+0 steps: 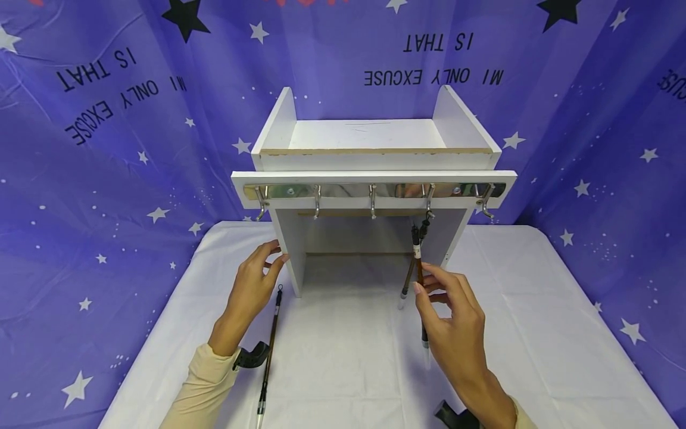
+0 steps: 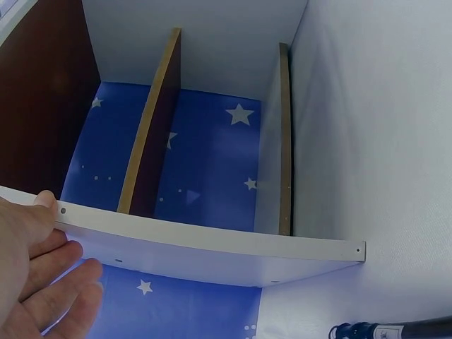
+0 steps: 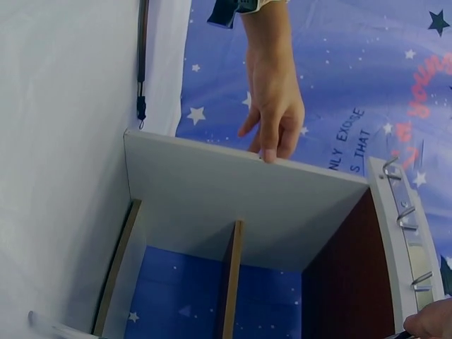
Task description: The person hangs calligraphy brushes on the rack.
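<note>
A white wooden rack (image 1: 373,162) has metal hooks along its front rail. My left hand (image 1: 254,285) touches the rack's left side panel (image 2: 212,233); its thumb sits on the panel's front edge, the other fingers loosely bent along the outer face. With thumb and fingers my right hand (image 1: 455,307) pinches the brown handle of a calligraphy brush (image 1: 417,253), held upright with its clear-capped tip down. Just behind it, a second calligraphy brush (image 1: 408,279) hangs slanted below the fourth hook (image 1: 430,199). Left of the rack, a third calligraphy brush (image 1: 271,339) lies on the table, loop end away.
The rack stands on a white-covered table (image 1: 343,369), its inside open toward me. A purple curtain (image 1: 161,149) with stars and lettering surrounds the table at the back and sides. Black wrist mounts (image 1: 252,356) sit on both forearms.
</note>
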Available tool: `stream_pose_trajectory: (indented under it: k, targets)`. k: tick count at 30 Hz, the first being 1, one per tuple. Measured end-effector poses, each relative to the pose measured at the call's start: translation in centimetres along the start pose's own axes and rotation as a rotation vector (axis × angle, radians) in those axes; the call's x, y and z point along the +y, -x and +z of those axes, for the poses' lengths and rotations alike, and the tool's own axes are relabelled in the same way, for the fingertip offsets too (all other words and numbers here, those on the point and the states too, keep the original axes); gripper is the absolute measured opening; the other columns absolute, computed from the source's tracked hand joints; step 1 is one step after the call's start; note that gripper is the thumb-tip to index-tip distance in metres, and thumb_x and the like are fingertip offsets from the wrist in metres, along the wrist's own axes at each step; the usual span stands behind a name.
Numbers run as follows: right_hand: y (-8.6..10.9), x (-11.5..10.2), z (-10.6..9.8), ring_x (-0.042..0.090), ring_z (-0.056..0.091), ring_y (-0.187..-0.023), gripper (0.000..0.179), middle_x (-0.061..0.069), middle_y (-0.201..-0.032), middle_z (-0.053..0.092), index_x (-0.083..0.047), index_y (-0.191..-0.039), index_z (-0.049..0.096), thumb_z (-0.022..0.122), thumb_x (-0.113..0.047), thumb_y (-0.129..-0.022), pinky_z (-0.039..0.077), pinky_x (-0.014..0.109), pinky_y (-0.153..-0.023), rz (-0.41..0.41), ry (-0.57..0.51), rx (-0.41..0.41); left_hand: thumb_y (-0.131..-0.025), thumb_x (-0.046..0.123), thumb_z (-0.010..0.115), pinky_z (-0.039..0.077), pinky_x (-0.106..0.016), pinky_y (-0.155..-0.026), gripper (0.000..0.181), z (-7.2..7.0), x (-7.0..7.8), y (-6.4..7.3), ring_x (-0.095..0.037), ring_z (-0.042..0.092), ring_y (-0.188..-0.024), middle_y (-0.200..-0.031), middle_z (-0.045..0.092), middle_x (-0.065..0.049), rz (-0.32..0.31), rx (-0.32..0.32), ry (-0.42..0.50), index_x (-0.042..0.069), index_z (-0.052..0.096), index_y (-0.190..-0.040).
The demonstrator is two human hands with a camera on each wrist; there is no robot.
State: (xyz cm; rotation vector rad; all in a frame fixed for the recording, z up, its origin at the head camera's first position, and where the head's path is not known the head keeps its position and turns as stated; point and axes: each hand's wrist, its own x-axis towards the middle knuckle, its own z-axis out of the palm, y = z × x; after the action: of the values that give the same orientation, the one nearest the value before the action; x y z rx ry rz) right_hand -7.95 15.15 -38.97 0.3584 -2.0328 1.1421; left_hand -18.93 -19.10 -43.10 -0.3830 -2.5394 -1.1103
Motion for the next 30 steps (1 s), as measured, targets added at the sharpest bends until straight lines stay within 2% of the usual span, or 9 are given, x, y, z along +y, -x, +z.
stream_pose_trajectory:
  k: [11,30]
  targets:
    - [0.0,-0.4,1.3,0.017,0.067,-0.096,0.047,0.012,-0.106,0.067,-0.004,-0.134,0.069,0.077,0.010,-0.090,0.056,0.012,-0.084,0.015,-0.035,-0.047,-0.109,0.025,0.062,0.060,-0.055,-0.091,0.037,0.0,-0.1,0.0,-0.038,0.069,-0.115,-0.134,0.069,-0.018,0.016,0.010,-0.001,0.003,0.062,-0.139]
    - [-0.5,-0.8,3.0,0.021,0.067,-0.094,0.043,0.012,-0.105,0.066,-0.005,-0.133,0.069,0.076,0.006,-0.092,0.054,0.010,-0.083,0.024,-0.035,-0.073,-0.109,0.027,0.063,0.060,-0.056,-0.089,0.039,0.1,-0.1,0.0,-0.039,0.073,-0.102,-0.133,0.069,-0.019,0.006,0.014,-0.002,0.002,0.062,-0.139]
